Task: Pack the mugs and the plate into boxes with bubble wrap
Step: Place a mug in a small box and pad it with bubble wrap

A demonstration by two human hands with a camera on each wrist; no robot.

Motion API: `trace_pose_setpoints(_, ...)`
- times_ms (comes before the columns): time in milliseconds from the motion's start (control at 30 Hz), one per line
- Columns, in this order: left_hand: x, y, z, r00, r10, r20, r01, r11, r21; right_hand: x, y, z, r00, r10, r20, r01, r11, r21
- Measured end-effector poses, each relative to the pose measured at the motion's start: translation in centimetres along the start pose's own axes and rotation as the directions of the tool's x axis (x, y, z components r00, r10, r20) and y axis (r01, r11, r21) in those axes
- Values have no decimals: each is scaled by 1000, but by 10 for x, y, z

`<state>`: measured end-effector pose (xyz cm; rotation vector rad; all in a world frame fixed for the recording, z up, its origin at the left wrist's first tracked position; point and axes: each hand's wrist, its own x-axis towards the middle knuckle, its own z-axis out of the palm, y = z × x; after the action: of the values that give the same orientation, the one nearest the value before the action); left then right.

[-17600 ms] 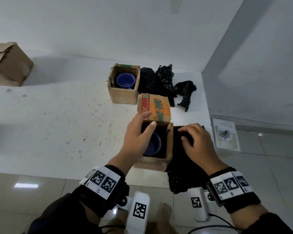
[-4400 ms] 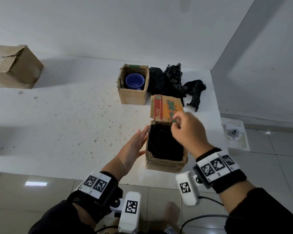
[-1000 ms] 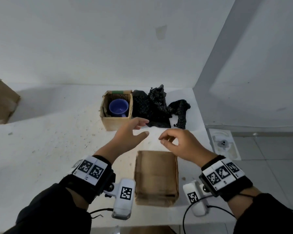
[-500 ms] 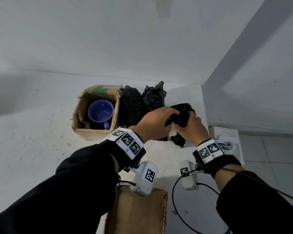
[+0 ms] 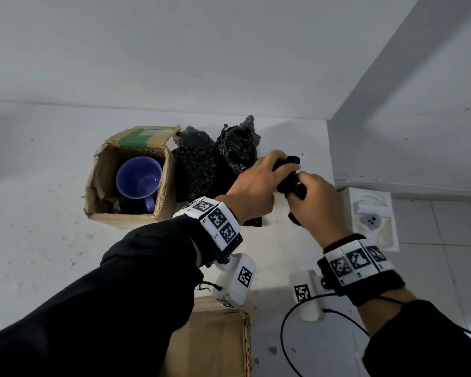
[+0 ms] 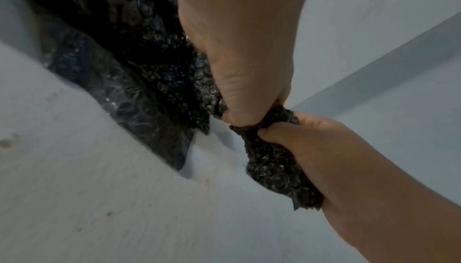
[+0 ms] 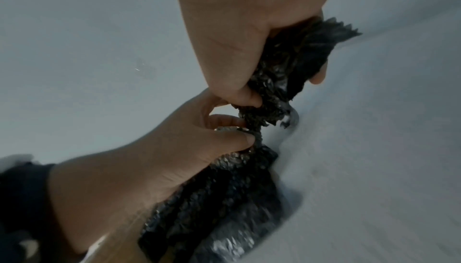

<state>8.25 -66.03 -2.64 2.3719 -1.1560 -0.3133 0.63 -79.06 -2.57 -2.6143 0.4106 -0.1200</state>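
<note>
Grip: a twisted strip of black bubble wrap (image 5: 290, 178) is held by both hands at once. L hand (image 5: 256, 183) is curled over its far end, thumb and fingers (image 6: 239, 117) pinched shut on it; R hand (image 5: 314, 202) is fisted round the near end, fingers (image 7: 245, 97) closed on it. Hands are touching at the pinch. Strip is raised just above the white tabletop (image 5: 38, 240) in L wrist view; its lower end hangs under R palm.

Just L of grip: the main bubble wrap pile (image 5: 215, 164), crumpled, lying on the tabletop against the wall. Whether the held strip is still joined to the pile can't be told; L hand covers the gap.

Further L, touching the pile: open cardboard box (image 5: 98, 186), flaps up. Inside, a blue mug (image 5: 139, 179) is seen upright, mouth up, handle toward the viewer; torn brown paper beside it. Box bottom is dark, not readable.

Near side of grip, below wrists: a closed cardboard box (image 5: 218, 338), top shut, contents hidden, cut off by the frame edge and L sleeve.

Pose: both arms are stretched fwd, L forearm crossing toward the R. Wrist views are blurred, esp. at the edges. Beyond the table edge to the R, a white foam tray (image 5: 373, 221) w/ small parts lies on floor tiles.
</note>
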Motion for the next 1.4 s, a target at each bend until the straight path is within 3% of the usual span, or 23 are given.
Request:
trace_pose_setpoints(133,2,15,-24,977,37,-208,-43,999,-24,8,-17,-31,992,-44,-121,38,998,-48)
trace_pose_setpoints(267,-4,29,-55,945,51,-324,-91,990,-110,16,-42,-59,975,-71,-210,76,997,16)
trace_pose_setpoints(367,-17,31,-81,934,21,-357,-80,985,-150,19,-66,-72,979,-101,-175,126,983,135)
trace_pose_setpoints(533,-50,7,-128,881,-4,-472,29,999,45,20,-110,-77,979,-178,-102,203,913,354)
trace_pose_setpoints(667,-89,-37,-159,880,-50,-473,29,998,-50,20,-146,-66,978,-211,-9,187,846,500)
trace_pose_setpoints(800,-126,-77,-187,882,-179,-436,125,981,-150,26,-184,-41,963,-269,21,232,863,449)
trace_pose_setpoints(900,-146,-104,-193,857,-291,-425,229,954,-192,29,-212,-16,964,-264,7,235,870,433)
trace_pose_setpoints(1067,-171,-133,-174,820,-422,-387,393,906,-157,31,-251,24,943,-318,-101,332,924,191)
trace_pose_setpoints(1200,-188,-146,-151,832,-419,-364,389,908,-157,31,-257,51,927,-357,-113,353,934,-54)
trace_pose_setpoints(1300,-198,-152,-136,847,-403,-347,307,903,-301,26,-255,67,896,-442,-40,416,868,-271)
trace_pose_setpoints(1400,-207,-153,-127,856,-437,-275,249,816,-521,23,-251,77,891,-454,19,388,739,-550)
